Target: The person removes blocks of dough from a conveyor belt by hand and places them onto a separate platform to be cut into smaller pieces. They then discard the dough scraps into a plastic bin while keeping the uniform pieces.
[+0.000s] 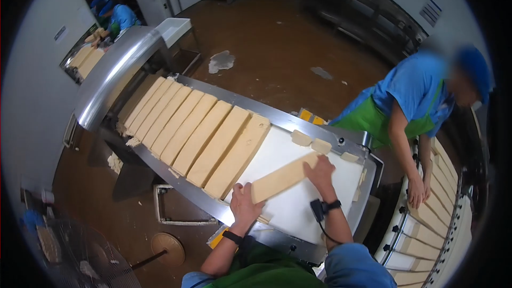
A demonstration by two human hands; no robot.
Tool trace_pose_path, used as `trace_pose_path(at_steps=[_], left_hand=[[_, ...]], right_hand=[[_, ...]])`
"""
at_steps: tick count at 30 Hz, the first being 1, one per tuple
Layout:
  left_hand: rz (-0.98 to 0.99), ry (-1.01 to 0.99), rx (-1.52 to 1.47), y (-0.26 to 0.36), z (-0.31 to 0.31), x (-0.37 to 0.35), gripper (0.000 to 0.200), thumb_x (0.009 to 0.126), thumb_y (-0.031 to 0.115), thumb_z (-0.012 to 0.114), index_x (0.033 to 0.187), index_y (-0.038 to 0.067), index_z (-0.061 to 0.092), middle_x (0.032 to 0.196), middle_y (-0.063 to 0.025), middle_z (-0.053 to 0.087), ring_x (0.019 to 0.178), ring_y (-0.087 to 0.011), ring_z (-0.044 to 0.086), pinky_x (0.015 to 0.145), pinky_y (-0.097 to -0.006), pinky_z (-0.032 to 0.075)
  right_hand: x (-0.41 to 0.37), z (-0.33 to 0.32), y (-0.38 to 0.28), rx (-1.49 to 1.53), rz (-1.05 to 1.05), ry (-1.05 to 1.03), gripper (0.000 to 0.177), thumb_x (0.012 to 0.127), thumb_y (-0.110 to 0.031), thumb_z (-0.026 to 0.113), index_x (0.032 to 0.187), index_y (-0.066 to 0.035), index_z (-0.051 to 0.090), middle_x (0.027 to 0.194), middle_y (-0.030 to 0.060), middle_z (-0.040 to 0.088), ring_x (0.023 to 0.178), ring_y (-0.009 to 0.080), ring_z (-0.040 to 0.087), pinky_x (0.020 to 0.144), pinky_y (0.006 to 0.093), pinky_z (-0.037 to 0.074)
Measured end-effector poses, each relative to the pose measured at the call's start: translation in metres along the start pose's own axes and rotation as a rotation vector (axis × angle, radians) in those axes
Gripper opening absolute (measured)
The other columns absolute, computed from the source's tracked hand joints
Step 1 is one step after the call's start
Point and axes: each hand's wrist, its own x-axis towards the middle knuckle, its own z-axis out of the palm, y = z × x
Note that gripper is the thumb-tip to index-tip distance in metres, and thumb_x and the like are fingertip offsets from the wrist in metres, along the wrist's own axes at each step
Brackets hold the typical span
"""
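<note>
A long pale beige slab (285, 177), like dough or pressed curd, lies at a slant over the white belt (298, 216) in front of me. My left hand (244, 205) grips its near left end, fingers bent around the edge. At the far right end, my right hand (320, 172) is closed over the other edge. Beyond my left hand, a row of similar slabs (218, 138) lies side by side on the conveyor. Small offcuts (321, 146) rest along the belt's far edge. The undersides of my fingers are partly hidden.
A curved metal hood (120, 72) spans the conveyor's far left. At right, a co-worker (413, 98) has both hands over slabs on a second conveyor (421, 245). Another person (121, 18) stands at the back left. A wire-guarded fan (80, 256) is at lower left.
</note>
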Motion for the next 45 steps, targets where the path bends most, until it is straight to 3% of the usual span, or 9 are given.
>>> trace_pose_path(at_steps=[3,5,15,22,28,33,37,40,45], left_hand=[[0.1,-0.21,0.051,0.01,-0.008,0.011,0.076,0.063,0.026,0.084,0.129,0.01,0.05,0.124,-0.0208,0.044,0.108,-0.0406,0.052,0.089,-0.0472,0.048],[0.091,-0.33,0.15,0.019,-0.007,0.015,0.08,0.063,0.03,0.084,0.132,0.014,0.048,0.129,-0.0214,0.044,0.11,-0.0404,0.053,0.089,-0.0486,0.049],[0.238,-0.094,0.092,0.029,0.023,-0.015,0.073,0.062,0.019,0.082,0.127,0.009,0.052,0.13,-0.0221,0.043,0.118,-0.0423,0.046,0.099,-0.0492,0.042],[0.573,-0.075,-0.169,0.142,0.078,-0.068,0.058,0.071,0.009,0.072,0.126,0.009,0.054,0.13,-0.0213,0.043,0.121,-0.0413,0.045,0.102,-0.0463,0.039],[0.926,-0.264,-0.102,0.286,0.14,-0.173,0.065,0.069,0.007,0.07,0.131,0.009,0.051,0.133,-0.0224,0.04,0.12,-0.042,0.045,0.1,-0.0474,0.041],[1.102,-0.606,0.014,0.376,0.164,-0.275,0.078,0.07,0.016,0.078,0.14,0.01,0.043,0.134,-0.0248,0.036,0.11,-0.0483,0.046,0.089,-0.0504,0.045],[1.141,-0.896,0.159,0.417,0.193,-0.321,0.084,0.076,0.026,0.079,0.145,0.008,0.035,0.134,-0.0265,0.036,0.106,-0.0519,0.047,0.086,-0.0519,0.046],[1.101,-0.887,0.065,0.436,0.228,-0.337,0.079,0.079,0.024,0.076,0.145,0.008,0.034,0.132,-0.026,0.036,0.107,-0.0478,0.05,0.086,-0.0506,0.047],[0.802,-0.913,-0.385,0.422,0.301,-0.343,0.069,0.082,0.007,0.069,0.143,0.007,0.036,0.128,-0.0227,0.041,0.106,-0.0396,0.055,0.088,-0.0449,0.049]], right_hand=[[-0.037,-0.038,0.042,0.166,0.28,-0.038,0.056,0.081,-0.034,0.073,0.114,0.007,0.055,0.105,0.0233,0.059,0.106,0.0389,0.055,0.093,0.048,0.042],[-0.058,-0.016,0.064,0.109,0.126,0.224,0.053,0.082,-0.031,0.071,0.114,0.008,0.055,0.104,0.0246,0.059,0.103,0.0401,0.055,0.093,0.0468,0.043],[-0.133,-0.023,0.046,0.26,0.236,0.377,0.058,0.083,-0.032,0.068,0.119,0.01,0.05,0.107,0.0268,0.055,0.102,0.042,0.051,0.091,0.0496,0.041],[-0.22,-0.13,0.128,0.254,0.424,0.774,0.062,0.083,-0.027,0.07,0.128,0.009,0.046,0.116,0.0269,0.054,0.11,0.0419,0.05,0.099,0.0468,0.039],[-0.317,-0.222,0.291,0.015,0.567,1.233,0.048,0.087,-0.027,0.068,0.118,0.007,0.053,0.111,0.0257,0.057,0.104,0.0427,0.055,0.091,0.0478,0.045],[-0.392,-0.29,0.415,0.089,0.807,1.114,0.048,0.091,-0.035,0.062,0.114,0.007,0.057,0.108,0.0251,0.062,0.103,0.0389,0.06,0.09,0.0446,0.048],[-0.421,-0.309,0.496,0.022,1.084,0.472,0.058,0.091,-0.047,0.056,0.118,0.005,0.058,0.113,0.025,0.062,0.108,0.037,0.06,0.097,0.0471,0.044],[-0.411,-0.327,0.482,-0.279,1.28,0.374,0.059,0.089,-0.044,0.061,0.124,0.002,0.056,0.124,0.023,0.058,0.122,0.0355,0.052,0.106,0.055,0.033],[-0.415,-0.289,0.452,-0.576,1.004,0.524,0.07,0.082,-0.041,0.069,0.136,-0.002,0.049,0.133,0.0227,0.05,0.135,0.0389,0.035,0.11,0.0626,0.02]])
